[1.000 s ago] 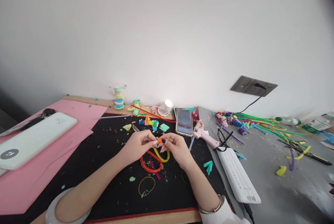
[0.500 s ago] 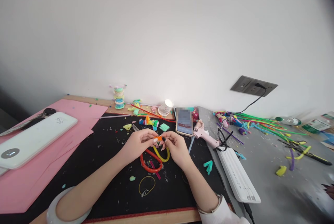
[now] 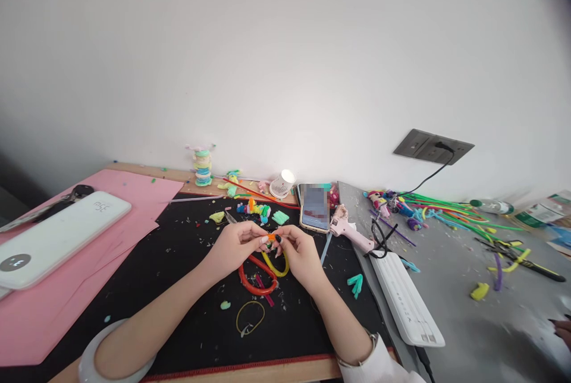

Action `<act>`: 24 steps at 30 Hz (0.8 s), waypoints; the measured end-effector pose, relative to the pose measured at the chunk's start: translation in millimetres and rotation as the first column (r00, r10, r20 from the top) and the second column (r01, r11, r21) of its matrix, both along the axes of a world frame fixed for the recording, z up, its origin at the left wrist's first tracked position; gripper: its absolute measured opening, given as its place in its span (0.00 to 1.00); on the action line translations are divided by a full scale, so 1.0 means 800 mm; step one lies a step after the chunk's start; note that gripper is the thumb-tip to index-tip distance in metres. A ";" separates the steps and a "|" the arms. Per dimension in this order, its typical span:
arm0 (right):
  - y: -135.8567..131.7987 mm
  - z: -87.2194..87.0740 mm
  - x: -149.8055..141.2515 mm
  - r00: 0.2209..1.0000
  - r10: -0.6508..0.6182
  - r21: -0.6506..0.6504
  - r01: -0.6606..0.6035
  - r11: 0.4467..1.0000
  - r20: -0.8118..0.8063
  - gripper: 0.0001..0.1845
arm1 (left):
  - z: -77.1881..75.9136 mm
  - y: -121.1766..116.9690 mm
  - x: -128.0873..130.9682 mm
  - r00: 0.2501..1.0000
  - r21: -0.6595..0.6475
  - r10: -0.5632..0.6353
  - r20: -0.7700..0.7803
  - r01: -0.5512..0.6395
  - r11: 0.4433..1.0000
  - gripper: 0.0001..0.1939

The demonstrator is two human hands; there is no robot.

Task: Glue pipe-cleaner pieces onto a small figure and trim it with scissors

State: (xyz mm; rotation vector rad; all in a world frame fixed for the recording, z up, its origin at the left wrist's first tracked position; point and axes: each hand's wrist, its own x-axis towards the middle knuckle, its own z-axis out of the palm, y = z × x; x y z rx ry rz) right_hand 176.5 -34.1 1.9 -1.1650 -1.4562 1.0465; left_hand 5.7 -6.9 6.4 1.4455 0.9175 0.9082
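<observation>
Little has shifted since the earlier frames: both hands have drifted slightly toward the far edge of the black mat (image 3: 178,264), and the pinch stays closed. Left hand (image 3: 235,244) and right hand (image 3: 300,250) meet fingertip to fingertip above the mat's middle, both pinching a small orange piece (image 3: 271,238) between thumbs and forefingers; the piece sits off the mat surface, held between the two hands. Directly beneath them lie a red loop (image 3: 256,279) and a yellow loop (image 3: 276,267), touching each other, and nearer the front edge a thin ring (image 3: 250,317). A white bangle (image 3: 96,350) circles the left forearm at the front edge. Along the mat's far edge: small coloured bits (image 3: 256,210), a phone (image 3: 315,207) leaning up, a lit cup (image 3: 283,184), a stack of discs (image 3: 203,168). Just off the mat's right edge lie a pink glue gun (image 3: 350,228) and a white power strip (image 3: 408,300), its cord running to the wall socket (image 3: 432,146). Pink paper (image 3: 35,311) covers the left side, carrying a white case (image 3: 53,237). Pipe cleaners (image 3: 450,213) are strewn over the grey surface at right.
</observation>
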 end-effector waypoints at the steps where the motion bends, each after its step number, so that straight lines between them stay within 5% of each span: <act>1: 0.000 -0.001 0.000 1.000 -0.006 0.011 0.006 1.000 0.018 0.07 | 0.000 -0.001 0.000 1.000 0.004 0.006 -0.003 -0.006 1.000 0.09; 15: 0.000 0.007 -0.002 0.996 0.025 -0.089 -0.033 0.996 -0.089 0.06 | 0.005 -0.003 -0.001 0.997 0.065 0.025 -0.070 -0.021 0.998 0.06; 24: -0.001 0.001 -0.004 0.999 -0.024 -0.015 0.025 1.000 0.022 0.07 | -0.001 -0.002 -0.001 0.996 0.135 0.034 -0.084 -0.023 0.991 0.07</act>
